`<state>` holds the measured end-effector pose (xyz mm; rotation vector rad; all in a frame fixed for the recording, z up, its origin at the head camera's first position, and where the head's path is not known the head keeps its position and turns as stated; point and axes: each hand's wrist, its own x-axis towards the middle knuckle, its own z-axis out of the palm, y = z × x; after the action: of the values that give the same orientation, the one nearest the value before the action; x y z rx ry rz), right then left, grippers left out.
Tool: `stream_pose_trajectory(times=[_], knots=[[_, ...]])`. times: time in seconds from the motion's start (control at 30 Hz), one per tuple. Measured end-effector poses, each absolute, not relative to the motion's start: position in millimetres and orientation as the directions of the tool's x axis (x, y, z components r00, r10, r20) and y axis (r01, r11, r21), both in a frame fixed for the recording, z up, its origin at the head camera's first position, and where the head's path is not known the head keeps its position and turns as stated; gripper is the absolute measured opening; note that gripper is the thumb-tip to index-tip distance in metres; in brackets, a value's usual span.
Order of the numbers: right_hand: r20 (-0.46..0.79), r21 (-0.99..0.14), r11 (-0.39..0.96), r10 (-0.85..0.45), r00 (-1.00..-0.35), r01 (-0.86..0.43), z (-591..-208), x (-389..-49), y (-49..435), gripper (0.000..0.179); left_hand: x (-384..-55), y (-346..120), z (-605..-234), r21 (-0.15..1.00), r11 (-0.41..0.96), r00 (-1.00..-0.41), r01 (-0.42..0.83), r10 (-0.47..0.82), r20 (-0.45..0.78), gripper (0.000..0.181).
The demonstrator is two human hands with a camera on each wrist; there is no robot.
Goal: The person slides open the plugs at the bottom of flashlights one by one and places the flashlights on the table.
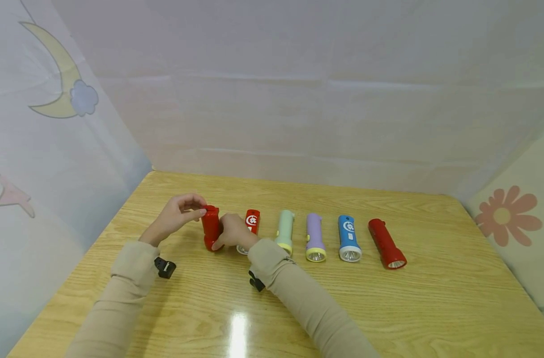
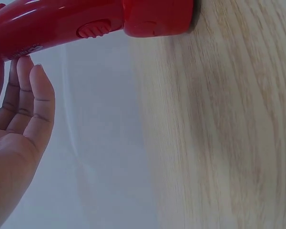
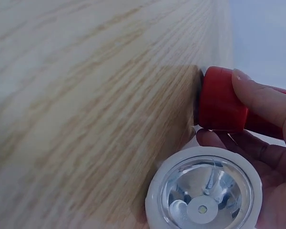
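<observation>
A red flashlight point(image 1: 211, 226) stands upright on its wide head at the left of the table. My left hand point(image 1: 175, 216) pinches its narrow top end, thumb on the near side. From the left wrist, the flashlight's ribbed switch point(image 2: 94, 29) shows, and the other fingers point(image 2: 40, 102) extend loosely by the body. Low down, my right hand point(image 1: 233, 231) grips the wide head, with the thumb point(image 3: 262, 98) across it and fingers curled behind. Just right of it lies a red flashlight with a white emblem point(image 1: 252, 219), partly hidden by that hand; its white-rimmed lens point(image 3: 202, 191) faces the right wrist camera.
Further right, a row of flashlights lies with lenses facing me: mint green point(image 1: 285, 228), purple point(image 1: 314, 231), blue point(image 1: 346, 231) and plain red point(image 1: 384, 241), the last one slanted. Fabric walls point(image 1: 272, 124) border the wooden table point(image 1: 433, 298) at the back and sides.
</observation>
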<state>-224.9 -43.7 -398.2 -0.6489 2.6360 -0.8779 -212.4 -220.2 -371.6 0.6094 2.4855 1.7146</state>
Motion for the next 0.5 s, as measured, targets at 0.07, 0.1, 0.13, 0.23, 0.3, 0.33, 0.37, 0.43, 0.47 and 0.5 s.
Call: stream_pose_trajectory(times=[0.07,0.1,0.13,0.23,0.3,0.33,0.37,0.43,0.47,0.5], knots=[[-0.120,-0.607,0.721,-0.498,-0.859,-0.334,-398.0,-224.3,-44.0,0.035,-210.8,-220.4,-371.6,0.910,0.298,-0.918,0.287,0.355,0.174,0.021],[-0.116,-0.600,0.724,-0.498,-0.859,-0.339,-397.9,-223.9,-44.2,0.035,-209.8,-220.6,-371.6,0.910,0.295,-0.917,0.290,0.359,0.176,0.020],[-0.112,-0.594,0.727,-0.499,-0.859,-0.344,-397.8,-223.6,-44.4,0.036,-209.1,-220.9,-371.8,0.911,0.292,-0.916,0.292,0.360,0.178,0.020],[-0.108,-0.588,0.728,-0.504,-0.857,-0.353,-397.9,-222.7,-44.9,0.037,-206.4,-221.5,-372.3,0.912,0.284,-0.913,0.295,0.364,0.182,0.020],[-0.108,-0.590,0.726,-0.505,-0.857,-0.353,-397.9,-222.2,-45.4,0.038,-205.2,-222.0,-373.0,0.911,0.283,-0.912,0.299,0.365,0.186,0.019],[-0.107,-0.589,0.726,-0.505,-0.856,-0.355,-398.1,-222.1,-45.6,0.039,-205.0,-222.2,-373.6,0.910,0.283,-0.912,0.303,0.364,0.190,0.019],[-0.107,-0.590,0.726,-0.505,-0.856,-0.354,-398.1,-221.8,-45.7,0.039,-204.6,-222.4,-374.0,0.909,0.282,-0.911,0.307,0.364,0.195,0.019],[-0.106,-0.588,0.727,-0.504,-0.857,-0.354,-398.0,-221.5,-46.0,0.040,-204.1,-222.8,-374.8,0.905,0.282,-0.908,0.318,0.367,0.205,0.019],[-0.105,-0.584,0.729,-0.503,-0.858,-0.356,-397.9,-221.3,-46.1,0.040,-203.9,-222.9,-374.9,0.902,0.283,-0.905,0.326,0.368,0.212,0.018],[-0.105,-0.582,0.731,-0.502,-0.858,-0.357,-397.8,-221.1,-46.2,0.041,-203.8,-222.9,-375.1,0.900,0.284,-0.904,0.331,0.368,0.217,0.017]])
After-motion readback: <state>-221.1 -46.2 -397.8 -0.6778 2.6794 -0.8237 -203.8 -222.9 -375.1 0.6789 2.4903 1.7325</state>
